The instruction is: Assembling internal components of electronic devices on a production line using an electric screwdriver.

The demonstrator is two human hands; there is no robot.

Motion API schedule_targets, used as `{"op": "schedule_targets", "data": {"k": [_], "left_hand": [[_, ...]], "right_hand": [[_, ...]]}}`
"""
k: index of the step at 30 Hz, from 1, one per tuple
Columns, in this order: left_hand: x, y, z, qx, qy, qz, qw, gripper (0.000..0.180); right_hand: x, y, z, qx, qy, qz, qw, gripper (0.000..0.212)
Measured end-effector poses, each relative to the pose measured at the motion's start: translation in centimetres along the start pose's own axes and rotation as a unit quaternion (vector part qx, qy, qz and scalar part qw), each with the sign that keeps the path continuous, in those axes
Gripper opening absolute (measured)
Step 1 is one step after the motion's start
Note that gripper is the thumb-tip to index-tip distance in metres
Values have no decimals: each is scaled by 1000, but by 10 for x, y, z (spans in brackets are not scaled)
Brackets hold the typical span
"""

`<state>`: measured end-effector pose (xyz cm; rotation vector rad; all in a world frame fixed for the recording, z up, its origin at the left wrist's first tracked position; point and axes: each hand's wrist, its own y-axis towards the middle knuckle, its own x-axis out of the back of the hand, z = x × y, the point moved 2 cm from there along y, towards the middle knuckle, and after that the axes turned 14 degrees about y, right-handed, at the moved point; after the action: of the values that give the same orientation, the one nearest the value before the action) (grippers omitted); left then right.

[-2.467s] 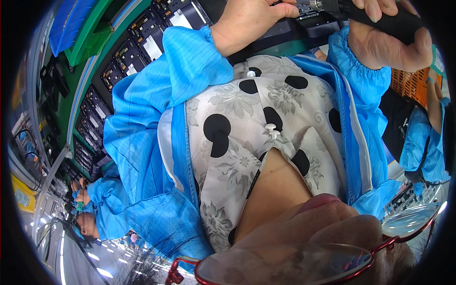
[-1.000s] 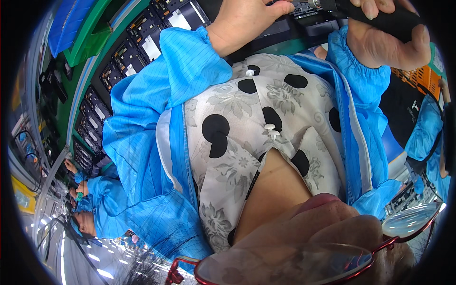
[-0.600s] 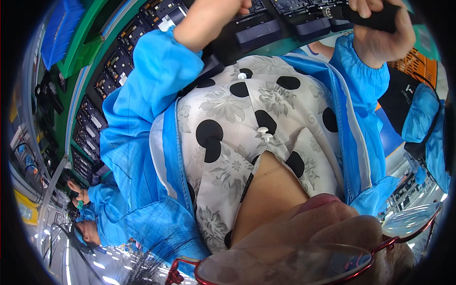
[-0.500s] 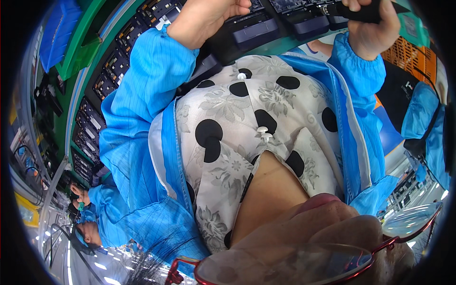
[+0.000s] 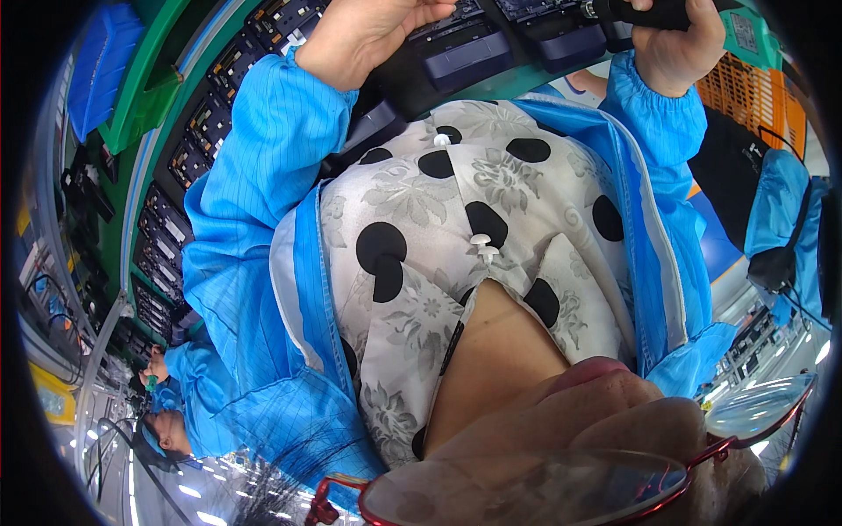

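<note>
At the top edge, my left hand (image 5: pixel 361 37) hovers beside dark plastic housings with circuit boards. Its fingers are curled together and partly cut off by the frame, so what they hold, if anything, is hidden. My right hand (image 5: pixel 680 51) is wrapped round a black electric screwdriver (image 5: pixel 653 14), whose metal collar points left. Its tip is over or near the boards, but the contact point is hard to see. The closest housings are one dark housing (image 5: pixel 468 60) near my left hand and another housing (image 5: pixel 568 46) between the two hands.
Rows of circuit-board units (image 5: pixel 167 223) line the bench on the left. A blue bin (image 5: pixel 107 66) and a green bin (image 5: pixel 145 110) stand beyond them. An orange basket (image 5: pixel 750 101) and a green box (image 5: pixel 747 39) are at right. Another person (image 5: pixel 197 399) in blue works at far left.
Both my hands have shifted slightly up and to the left in the picture, the screwdriver moving with my right hand. My grip on it looks unchanged.
</note>
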<state>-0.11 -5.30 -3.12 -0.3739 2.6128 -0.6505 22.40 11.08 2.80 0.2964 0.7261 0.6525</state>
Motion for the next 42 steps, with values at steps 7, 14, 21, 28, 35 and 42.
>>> {"op": "schedule_targets", "data": {"k": [7,14,21,28,35,42], "left_hand": [[0,0,-3,-7,24,10,1000,15],[-5,-5,-8,12,41,-1,999,33],[-8,-17,-20,43,8,-8,999,33],[0,-8,-13,11,5,95,995,22],[-2,-11,-17,13,43,75,996,22],[-8,-10,-13,24,1,106,994,33]], "right_hand": [[-7,0,-3,-21,17,53,998,27],[-18,7,-11,-49,-24,-17,998,25],[-30,27,8,-29,12,43,999,29],[-46,27,-1,-49,-113,-17,992,25],[-70,25,5,-49,-166,-48,984,23],[-100,34,8,-14,101,22,995,38]]}}
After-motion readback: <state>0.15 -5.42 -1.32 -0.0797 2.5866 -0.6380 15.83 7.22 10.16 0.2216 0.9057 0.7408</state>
